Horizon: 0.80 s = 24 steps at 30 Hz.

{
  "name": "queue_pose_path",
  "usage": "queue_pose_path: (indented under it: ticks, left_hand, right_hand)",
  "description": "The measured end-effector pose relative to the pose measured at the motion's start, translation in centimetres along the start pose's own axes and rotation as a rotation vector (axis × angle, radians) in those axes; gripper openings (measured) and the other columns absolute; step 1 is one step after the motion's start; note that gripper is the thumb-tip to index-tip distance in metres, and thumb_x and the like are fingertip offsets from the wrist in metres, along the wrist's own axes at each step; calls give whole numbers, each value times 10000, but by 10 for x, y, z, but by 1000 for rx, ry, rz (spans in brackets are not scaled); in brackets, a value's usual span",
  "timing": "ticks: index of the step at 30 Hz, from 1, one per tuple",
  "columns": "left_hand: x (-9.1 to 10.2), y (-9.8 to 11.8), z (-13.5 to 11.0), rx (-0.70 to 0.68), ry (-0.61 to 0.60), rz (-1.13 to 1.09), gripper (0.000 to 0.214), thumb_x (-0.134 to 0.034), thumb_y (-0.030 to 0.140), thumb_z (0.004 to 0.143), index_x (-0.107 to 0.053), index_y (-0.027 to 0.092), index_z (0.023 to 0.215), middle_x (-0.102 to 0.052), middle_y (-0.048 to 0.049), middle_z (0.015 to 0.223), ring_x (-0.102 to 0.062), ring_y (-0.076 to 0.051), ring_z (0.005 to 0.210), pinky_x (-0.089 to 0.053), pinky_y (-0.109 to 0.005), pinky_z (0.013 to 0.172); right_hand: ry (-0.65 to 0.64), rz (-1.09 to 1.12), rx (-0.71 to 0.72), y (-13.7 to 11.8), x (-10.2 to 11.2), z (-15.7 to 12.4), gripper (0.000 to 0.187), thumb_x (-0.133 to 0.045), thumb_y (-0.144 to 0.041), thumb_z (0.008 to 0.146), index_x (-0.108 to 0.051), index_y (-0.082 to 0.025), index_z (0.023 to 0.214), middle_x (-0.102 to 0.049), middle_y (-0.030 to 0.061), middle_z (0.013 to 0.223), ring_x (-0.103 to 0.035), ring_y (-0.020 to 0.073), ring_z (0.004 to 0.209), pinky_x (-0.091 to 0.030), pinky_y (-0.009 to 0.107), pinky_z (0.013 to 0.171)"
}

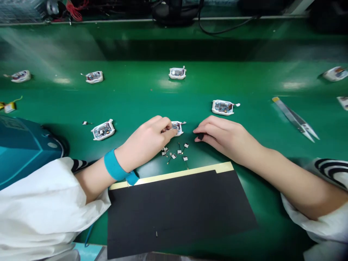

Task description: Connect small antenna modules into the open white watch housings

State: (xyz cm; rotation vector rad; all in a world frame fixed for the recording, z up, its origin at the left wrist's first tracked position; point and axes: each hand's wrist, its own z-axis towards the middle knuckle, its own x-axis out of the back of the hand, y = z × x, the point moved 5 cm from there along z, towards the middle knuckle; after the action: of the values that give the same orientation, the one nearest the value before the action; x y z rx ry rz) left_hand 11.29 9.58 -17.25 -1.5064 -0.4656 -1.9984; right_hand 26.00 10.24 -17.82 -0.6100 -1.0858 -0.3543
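Green anti-static matting (pixel 174 87) is covering the workbench, with white plastic housings (pixel 223 107) lying spaced across it, each showing a circuit board. The person's left hand (pixel 148 139) is curving over one housing (pixel 178 125) near the middle of the mat, its fingertips (pixel 172 132) pressing at the board, though the fingers hide whether they are gripping it. The right hand (pixel 223 137) is pinching a small black part (pixel 200 136) between thumb and fingers, just beside that housing. Tiny components (pixel 174 152) are lying scattered below both hands, near a black sheet (pixel 176 214) with a cream edge. Steel snips (pixel 295 117) are resting off to the right, and a blue wrist strap (pixel 116 166) is circling the left wrist.
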Motion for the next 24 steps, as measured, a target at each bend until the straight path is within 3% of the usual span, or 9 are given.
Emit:
queue_pose_path:
  ticks: [5, 8, 12, 17, 20, 24]
  left_hand:
    - [-1, -1, -2, -4, 35, 6, 176, -421, 163, 831, -592, 142, 870, -531, -47, 773, -474, -124, 709, -403, -216, 609]
    - [-3, -1, -3, 0, 40, -6, 174, -416, 164, 834, -582, 147, 885, -519, -41, 779, -465, -122, 721, -406, -215, 635]
    - [-4, -2, -3, 11, 33, -8, 182, -403, 167, 840, -576, 151, 897, -514, -33, 776, -467, -118, 721, -408, -208, 642]
    - [-3, -3, -2, 15, 22, -13, 196, -404, 189, 840, -598, 167, 857, -542, -38, 784, -504, -138, 790, -434, -231, 689]
    - [-3, -4, -1, 34, 10, -50, 210, -396, 190, 843, -604, 162, 833, -556, -49, 819, -522, -147, 850, -447, -238, 720]
    - [-3, -3, -1, 39, -6, -62, 220, -382, 194, 851, -597, 153, 844, -561, -53, 843, -537, -139, 837, -457, -227, 701]
  right_hand:
    - [32, 159, 65, -5, 7, 3, 196, -482, -127, 811, -559, -145, 991, -575, 60, 897, -576, 93, 759, -480, 192, 677]
    - [126, 199, 44, -4, 11, 7, 163, -558, -131, 764, -593, -180, 915, -603, 34, 836, -580, 106, 749, -486, 216, 666]
    - [304, 403, -95, 1, 11, 16, 72, -634, -132, 693, -604, -186, 731, -605, 12, 729, -577, 104, 638, -500, 224, 555]
    - [370, 863, -270, 8, -9, 29, 121, -619, -120, 688, -540, -168, 609, -552, -17, 666, -577, 81, 525, -543, 221, 510]
    - [397, 891, -268, 8, -13, 31, 134, -622, -132, 683, -524, -166, 598, -530, -17, 653, -573, 86, 516, -550, 235, 507]
    - [402, 764, -216, 5, -11, 30, 124, -609, -152, 702, -524, -174, 615, -536, -4, 662, -569, 93, 552, -538, 240, 501]
